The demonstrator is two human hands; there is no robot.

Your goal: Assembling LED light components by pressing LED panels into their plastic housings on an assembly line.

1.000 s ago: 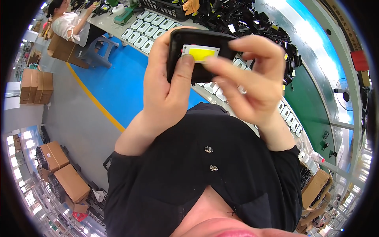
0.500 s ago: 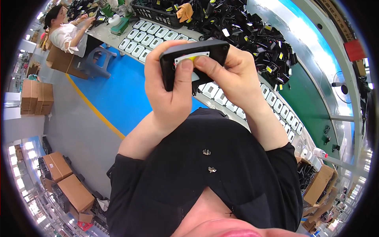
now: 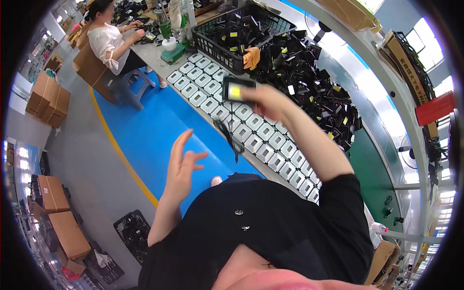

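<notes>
Landmark: the row of white trays [image 3: 251,133] running along the bench edge. Left of it, over the blue floor mat [image 3: 154,125], the left hand [image 3: 183,166] hangs free, fingers spread and loosely curled, holding nothing, apparently released from the part. Above the trays' middle, the right hand [image 3: 270,102] is extended outward with fingers closed on a black box-shaped part with a yellow label [image 3: 237,89]; the part projects left of the fingertips, label face up, likely for reading. Right of the trays lies a heap of similar black parts [image 3: 309,72], behind them a black crate [image 3: 232,36].
</notes>
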